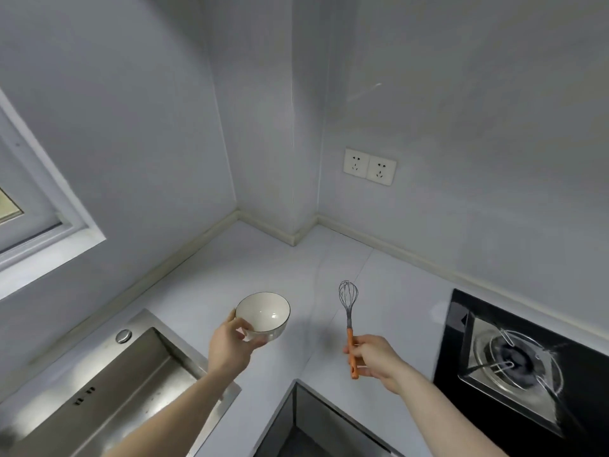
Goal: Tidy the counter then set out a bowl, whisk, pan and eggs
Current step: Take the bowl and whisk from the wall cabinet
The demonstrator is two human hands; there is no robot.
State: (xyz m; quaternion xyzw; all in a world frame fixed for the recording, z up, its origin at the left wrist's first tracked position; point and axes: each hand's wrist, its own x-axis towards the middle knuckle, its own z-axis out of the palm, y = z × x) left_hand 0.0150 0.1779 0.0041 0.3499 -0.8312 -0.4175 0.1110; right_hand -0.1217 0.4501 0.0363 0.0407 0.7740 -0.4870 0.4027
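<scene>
White counter [263, 265], left hand [230, 347] holding bowl [263, 315], right hand [372, 357] holding whisk [349, 311]

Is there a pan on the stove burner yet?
No, the stove burner is bare, with only its metal supports showing.

Left hand [230, 344] gripped white ceramic bowl [263, 316]; right hand [372, 357] held orange-handled wire whisk [349, 311] upright over white counter [263, 258].
</scene>
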